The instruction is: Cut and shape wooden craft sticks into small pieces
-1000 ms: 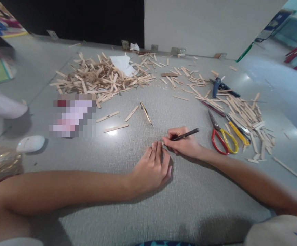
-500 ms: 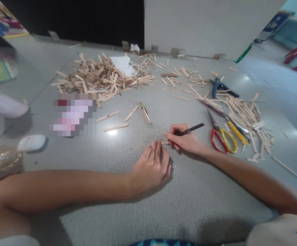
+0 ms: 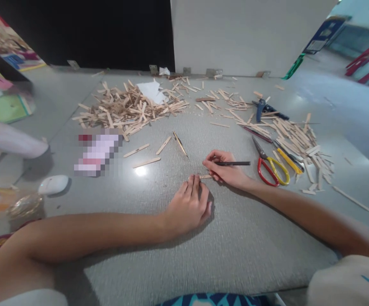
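My left hand (image 3: 187, 208) lies on the table with its fingers together, pressing down one end of a wooden craft stick (image 3: 206, 177). Small dark marks show on the bare part of that stick. Just to the right, my right hand (image 3: 230, 171) grips a black pen (image 3: 238, 163) held almost level, its writing end hidden by the fingers. The stick's right end meets the lower fingers of this hand. Beyond both hands lies a thin gold pointed tool (image 3: 180, 145). Some craft sticks, including a marked one (image 3: 136, 150), rest to its left.
A heap of craft sticks (image 3: 117, 108) lies at the back left. At right are scissors (image 3: 260, 148), a yellow-handled cutter (image 3: 286, 159), blue-handled pliers (image 3: 260, 109) and more sticks. A white mouse (image 3: 54, 184) and another person's arm (image 3: 15, 135) are at left.
The pen has tipped from a slant to nearly level, and its tip has come away from the stick. My left hand still presses the stick. The camera view has shifted slightly.
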`<state>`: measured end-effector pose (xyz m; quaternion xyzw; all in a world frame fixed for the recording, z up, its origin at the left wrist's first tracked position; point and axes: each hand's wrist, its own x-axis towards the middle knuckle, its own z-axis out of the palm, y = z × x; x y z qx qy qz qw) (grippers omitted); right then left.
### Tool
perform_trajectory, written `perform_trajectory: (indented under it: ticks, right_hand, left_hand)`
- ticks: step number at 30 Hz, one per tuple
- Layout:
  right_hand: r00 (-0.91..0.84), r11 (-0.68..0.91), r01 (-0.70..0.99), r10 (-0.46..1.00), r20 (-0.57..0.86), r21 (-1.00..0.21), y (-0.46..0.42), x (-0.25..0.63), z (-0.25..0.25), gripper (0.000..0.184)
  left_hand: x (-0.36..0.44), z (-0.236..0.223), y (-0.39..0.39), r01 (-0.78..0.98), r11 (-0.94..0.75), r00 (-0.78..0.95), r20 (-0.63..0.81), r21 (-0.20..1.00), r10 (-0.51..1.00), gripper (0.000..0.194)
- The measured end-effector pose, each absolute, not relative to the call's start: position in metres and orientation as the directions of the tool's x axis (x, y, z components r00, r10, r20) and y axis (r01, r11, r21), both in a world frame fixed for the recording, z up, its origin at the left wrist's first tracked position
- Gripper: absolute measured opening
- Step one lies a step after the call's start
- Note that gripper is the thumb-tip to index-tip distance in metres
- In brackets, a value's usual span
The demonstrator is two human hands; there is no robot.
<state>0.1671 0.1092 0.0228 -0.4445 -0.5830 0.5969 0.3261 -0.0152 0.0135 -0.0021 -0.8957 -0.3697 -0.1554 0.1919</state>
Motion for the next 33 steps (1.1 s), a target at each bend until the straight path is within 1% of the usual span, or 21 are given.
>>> perform_trajectory:
  ticks: [5,13,16,20,22,26,31,33]
  right_hand:
    - [-0.400,-0.105,0.122,0.905,-0.145,-0.987,0.109,0.168,0.023,0.036]
    - [-0.366,-0.068,0.117,0.924,-0.107,-0.991,0.111,0.170,0.018,0.035]
    - [-0.358,-0.036,0.118,0.931,-0.077,-0.992,0.111,0.171,0.014,0.032]
    - [-0.345,0.029,0.121,0.939,-0.015,-0.992,0.111,0.174,0.010,0.024]
    - [-0.340,0.049,0.127,0.940,0.003,-0.991,0.110,0.175,0.010,0.024]
    - [-0.311,0.070,0.160,0.950,0.017,-0.985,0.110,0.176,0.006,0.041]
    - [-0.215,0.112,0.222,0.975,0.063,-0.969,0.115,0.177,-0.005,0.065]
    - [-0.194,0.137,0.257,0.977,0.088,-0.957,0.116,0.178,-0.008,0.070]
  left_hand:
    - [-0.016,-0.002,0.013,0.716,-0.674,0.677,0.417,-0.182,0.606,0.048]
    - [-0.018,-0.002,0.016,0.713,-0.692,0.669,0.406,-0.114,0.623,0.044]
    - [-0.019,0.000,0.016,0.708,-0.696,0.673,0.418,-0.123,0.610,0.042]
    - [-0.018,0.002,0.016,0.695,-0.705,0.683,0.436,-0.142,0.586,0.042]
    - [-0.018,0.002,0.016,0.695,-0.706,0.682,0.436,-0.136,0.587,0.042]
    - [-0.017,0.003,0.016,0.696,-0.705,0.682,0.432,-0.136,0.590,0.043]
    - [-0.018,0.003,0.016,0.696,-0.702,0.687,0.422,-0.148,0.592,0.045]
    - [-0.019,0.001,0.016,0.696,-0.706,0.686,0.416,-0.136,0.597,0.045]
